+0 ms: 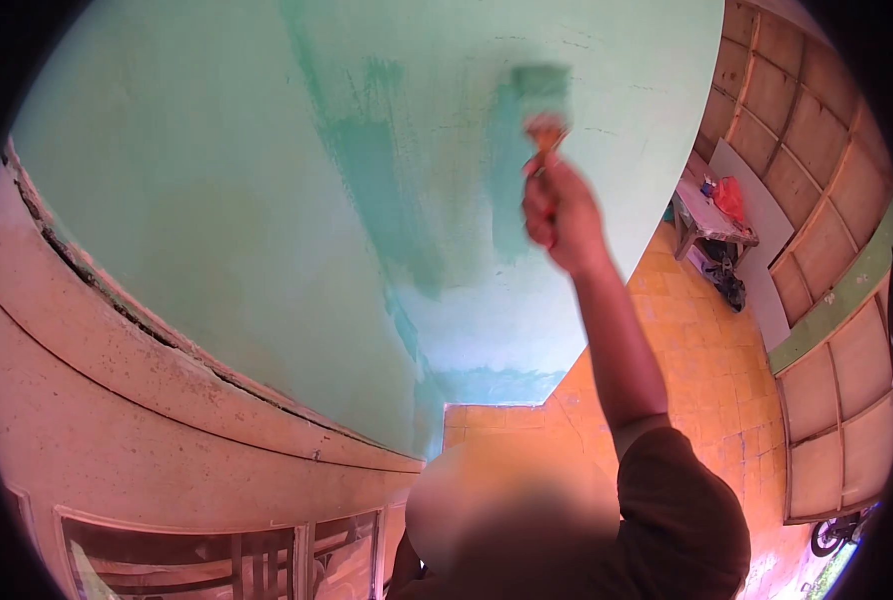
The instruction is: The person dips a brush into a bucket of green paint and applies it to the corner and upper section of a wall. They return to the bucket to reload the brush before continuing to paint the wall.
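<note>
In the upper middle of the head view, my right hand (567, 212) is closed around the handle of a wide flat paintbrush (545, 122). The brush points upward, its bristles blurred by motion against the pale green wall (217, 200). Around and left of the bristles, darker wet-looking green paint (387, 200) lies in uneven streaks on the wall. My right arm (617, 340) stretches up from a dark short sleeve. My left hand is out of sight; only a dark sliver of the left side shows at the bottom.
A small wooden table (712, 222) with a red plastic bag (730, 198) stands at the right by a woven-panel wall (817, 110). Orange tiles cover the floor (687, 330). Below left are a pinkish wall (197, 430) and windows (187, 560). A motorcycle wheel (827, 538) shows lower right.
</note>
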A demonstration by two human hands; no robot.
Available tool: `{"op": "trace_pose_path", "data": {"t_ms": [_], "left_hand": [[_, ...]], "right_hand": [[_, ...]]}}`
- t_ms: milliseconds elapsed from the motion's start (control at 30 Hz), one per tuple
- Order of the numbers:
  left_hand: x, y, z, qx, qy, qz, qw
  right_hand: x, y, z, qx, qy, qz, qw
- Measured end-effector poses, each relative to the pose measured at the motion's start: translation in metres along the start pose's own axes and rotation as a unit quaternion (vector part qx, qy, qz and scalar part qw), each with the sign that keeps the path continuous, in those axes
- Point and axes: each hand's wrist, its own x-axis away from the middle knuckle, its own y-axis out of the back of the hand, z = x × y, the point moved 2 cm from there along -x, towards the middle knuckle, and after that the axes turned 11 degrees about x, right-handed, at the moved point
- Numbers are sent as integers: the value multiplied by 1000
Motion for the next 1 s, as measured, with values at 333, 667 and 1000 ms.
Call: {"op": "trace_pose_path", "data": {"t_ms": [333, 667, 1000], "left_hand": [[-8, -41, -7, -30, -35, -3, 999], [-4, -147, -5, -107, 30, 56, 992], [-44, -318, -60, 32, -136, 190, 972]], "right_hand": [[33, 121, -118, 42, -113, -87, 989], [301, 181, -268, -59, -573, -131, 807], [293, 187, -134, -55, -362, 39, 930]]}}
